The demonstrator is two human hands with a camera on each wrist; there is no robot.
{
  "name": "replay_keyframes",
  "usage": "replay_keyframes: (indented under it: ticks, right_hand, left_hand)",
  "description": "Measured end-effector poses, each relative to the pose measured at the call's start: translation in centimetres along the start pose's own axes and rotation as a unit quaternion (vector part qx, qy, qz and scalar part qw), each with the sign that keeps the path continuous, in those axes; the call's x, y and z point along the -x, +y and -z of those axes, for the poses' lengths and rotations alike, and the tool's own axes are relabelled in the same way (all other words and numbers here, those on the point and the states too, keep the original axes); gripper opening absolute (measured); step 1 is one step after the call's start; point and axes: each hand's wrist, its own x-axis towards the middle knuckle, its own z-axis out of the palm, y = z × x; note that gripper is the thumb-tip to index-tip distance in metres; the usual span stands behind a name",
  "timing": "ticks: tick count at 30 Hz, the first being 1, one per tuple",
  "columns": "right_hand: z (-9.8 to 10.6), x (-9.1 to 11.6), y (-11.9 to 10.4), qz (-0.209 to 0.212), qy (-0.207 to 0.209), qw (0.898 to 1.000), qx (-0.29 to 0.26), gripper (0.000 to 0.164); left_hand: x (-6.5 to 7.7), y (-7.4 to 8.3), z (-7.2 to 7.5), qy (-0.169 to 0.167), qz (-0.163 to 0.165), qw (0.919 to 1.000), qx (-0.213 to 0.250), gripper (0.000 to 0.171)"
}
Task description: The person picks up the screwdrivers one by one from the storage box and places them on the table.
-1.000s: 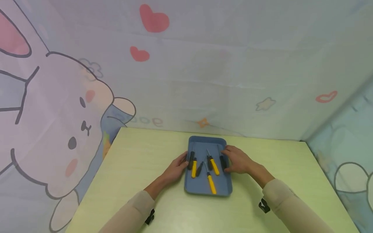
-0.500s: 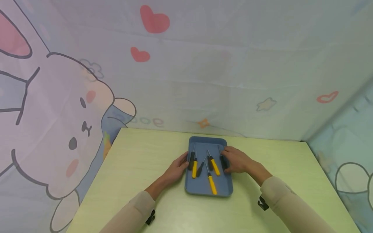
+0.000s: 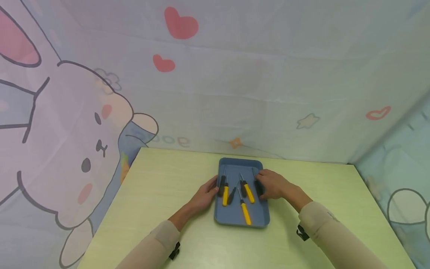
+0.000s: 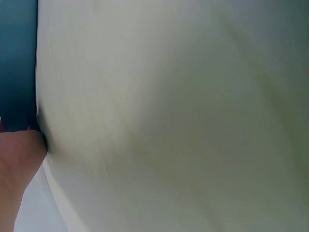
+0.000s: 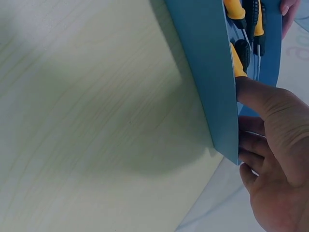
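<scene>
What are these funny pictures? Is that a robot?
No robot, just a person's left hand and right hand! The big picture looks down from a camera on their head. The two smaller ones come from cameras on their left and right wrists. On the pale table sits a blue tray of screwdrivers, yellow-handled and black-handled. The left hand touches the tray's side. The right reaches inside, to a black-handled screwdriver; I can't tell whether it's gripping it.
</scene>
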Motion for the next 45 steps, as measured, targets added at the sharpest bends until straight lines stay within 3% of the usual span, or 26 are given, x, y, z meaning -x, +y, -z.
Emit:
replay_keyframes:
  ticks: [28, 45]
  right_hand:
    - [-0.25, -0.65, -0.42, -0.005, -0.017, 1.0, 0.011, 0.069]
    - [-0.73, -0.15, -0.18, 0.0, 0.018, 0.999, 0.029, 0.066]
  left_hand:
    - [-0.09, -0.1, 0.44, -0.014, 0.0, 0.9999, 0.001, 0.059]
    - [0.06, 0.36, 0.26, -0.006, -0.007, 0.9999, 0.007, 0.058]
